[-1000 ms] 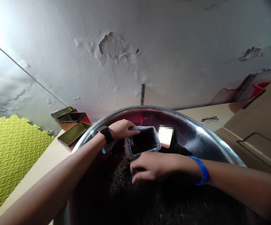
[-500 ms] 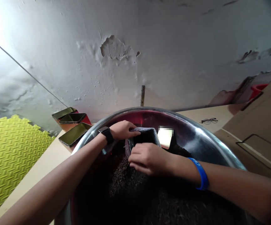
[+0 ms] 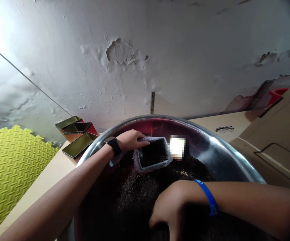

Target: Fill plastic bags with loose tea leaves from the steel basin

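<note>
A rectangular tin (image 3: 137,160) with a plastic lining folded over its rim stands in a large metal basin (image 3: 231,144). My left hand (image 3: 131,139), wearing a black watch, grips the tin's far left rim. Dark, dry tea-like leaves (image 3: 137,190) fill the basin and show inside the tin. My right hand (image 3: 171,206), with a blue wristband, reaches low over the leaves at the near side. Its thumb and forefinger are apart and curved downward; the other fingers are hidden.
Several open tins (image 3: 81,144) stand left of the basin on a pale tabletop (image 3: 44,174). A blurred bright object (image 3: 177,147) sits beside the lined tin. Glasses (image 3: 224,129) lie at right, near a cardboard box (image 3: 280,134). Yellow foam matting (image 3: 16,174) is at left.
My right hand has left the lined tin's opening and moved down toward me, over the leaves. My left hand stays on the tin's rim.
</note>
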The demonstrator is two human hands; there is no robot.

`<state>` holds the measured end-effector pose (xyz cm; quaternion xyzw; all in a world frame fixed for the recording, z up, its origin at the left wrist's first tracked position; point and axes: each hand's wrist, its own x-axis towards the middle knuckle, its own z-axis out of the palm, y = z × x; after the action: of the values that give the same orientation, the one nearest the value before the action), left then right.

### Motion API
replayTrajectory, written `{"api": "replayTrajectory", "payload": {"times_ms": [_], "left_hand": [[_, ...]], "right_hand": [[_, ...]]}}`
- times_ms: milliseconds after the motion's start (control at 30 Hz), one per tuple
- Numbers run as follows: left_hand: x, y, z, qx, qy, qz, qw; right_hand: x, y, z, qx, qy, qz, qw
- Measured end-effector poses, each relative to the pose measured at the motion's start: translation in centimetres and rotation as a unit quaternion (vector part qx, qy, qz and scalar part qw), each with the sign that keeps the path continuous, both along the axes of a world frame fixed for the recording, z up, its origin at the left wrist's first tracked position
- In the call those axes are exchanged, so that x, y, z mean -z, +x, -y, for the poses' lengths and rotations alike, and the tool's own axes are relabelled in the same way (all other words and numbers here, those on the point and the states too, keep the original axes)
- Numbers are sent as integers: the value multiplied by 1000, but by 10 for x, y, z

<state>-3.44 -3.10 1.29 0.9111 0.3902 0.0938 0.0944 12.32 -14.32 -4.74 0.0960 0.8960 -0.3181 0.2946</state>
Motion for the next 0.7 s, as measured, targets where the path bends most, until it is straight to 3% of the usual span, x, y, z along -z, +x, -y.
{"api": "replayTrajectory", "payload": {"times_ms": [200,333,433,533,700], "left_hand": [[-1,0,0,4,3,2,1000],[-1,0,1,4,6,0,1000],[-1,1,2,6,9,2,1000],[-2,2,3,7,9,4,1000],[-2,3,4,4,4,4,1000]], "right_hand": [[-11,3,9,-52,102,-4,993],[-32,6,5,22,143,-133,980],[-43,8,-5,128,184,-229,947],[-44,11,-20,228,261,-274,897],[-31,20,-48,245,437,-231,834]]}}
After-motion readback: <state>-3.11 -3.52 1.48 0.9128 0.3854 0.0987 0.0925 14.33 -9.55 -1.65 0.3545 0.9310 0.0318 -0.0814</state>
